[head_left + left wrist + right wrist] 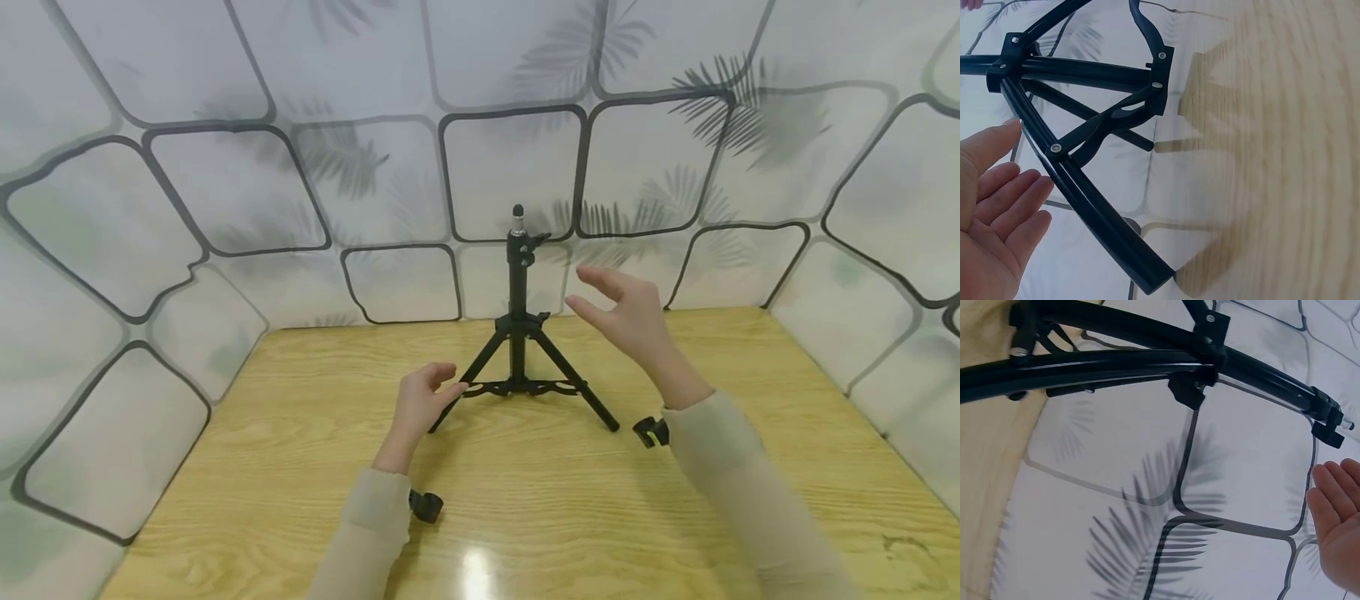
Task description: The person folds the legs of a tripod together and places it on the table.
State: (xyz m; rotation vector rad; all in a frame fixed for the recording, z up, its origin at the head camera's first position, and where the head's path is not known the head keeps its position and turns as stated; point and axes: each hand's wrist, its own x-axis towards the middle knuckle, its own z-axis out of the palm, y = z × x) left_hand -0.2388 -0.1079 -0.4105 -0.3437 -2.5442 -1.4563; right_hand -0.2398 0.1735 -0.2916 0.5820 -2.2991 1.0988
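Note:
A black tripod stand (pixel 517 292) stands upright on the wooden table, its legs spread and a silver stud at its top. My left hand (pixel 423 404) is beside the stand's left leg, thumb and fingers apart. In the left wrist view, the thumb tip of the left hand (pixel 991 200) meets the edge of the leg (pixel 1094 200); whether it touches, I cannot tell. My right hand (pixel 622 312) hovers to the right of the upper column, thumb and fingers parted with nothing between them. In the right wrist view its fingers (pixel 1335 494) lie below the clamp knob (pixel 1327 434).
The wooden table (pixel 525 517) extends toward me and to both sides. Behind it hangs a pale cloth backdrop (pixel 375 183) with dark outlines and leaf prints, which also covers the sides. Small black pieces (pixel 426 506) show beside each sleeve.

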